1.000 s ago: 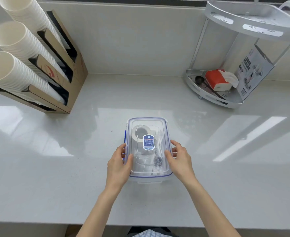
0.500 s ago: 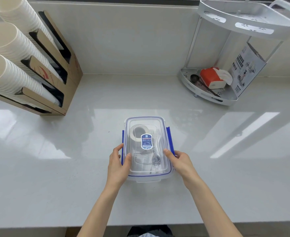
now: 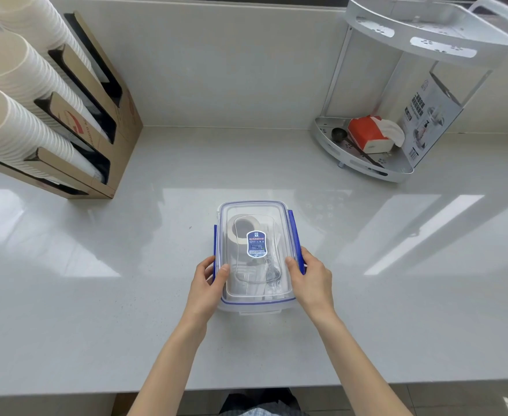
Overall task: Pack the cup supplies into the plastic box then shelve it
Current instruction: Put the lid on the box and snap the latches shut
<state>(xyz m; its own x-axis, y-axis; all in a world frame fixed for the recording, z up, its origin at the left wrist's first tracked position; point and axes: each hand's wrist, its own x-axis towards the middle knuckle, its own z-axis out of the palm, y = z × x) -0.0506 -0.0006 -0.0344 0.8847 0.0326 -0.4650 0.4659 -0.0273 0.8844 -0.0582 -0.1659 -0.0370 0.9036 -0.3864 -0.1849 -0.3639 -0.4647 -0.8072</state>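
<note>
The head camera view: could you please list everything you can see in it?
Plastic box: one, clear, blue clips, lid on, counter centre.
Tape roll: one, pale, inside box.
Cup stacks: three, white, in holder.
Cup holder: one, brown cardboard, far left.
Corner shelf: one, white, two tiers, far right.
Tissue pack: one, red, lower tier.
Scoop: one, dark, lower tier.
Printed carton: one, grey-white, lower tier.
Counter: white.
Left hand, right hand: gripping box sides.

At the counter's (image 3: 97,295) far-left corner you see a cardboard dispenser (image 3: 121,130) holding three stacks of paper cups (image 3: 16,127). At its far-right corner stands a white two-tier rack (image 3: 366,163); its lower tier carries a red tissue pack (image 3: 366,133), a dark scoop (image 3: 338,134) and a printed box (image 3: 429,115).
</note>
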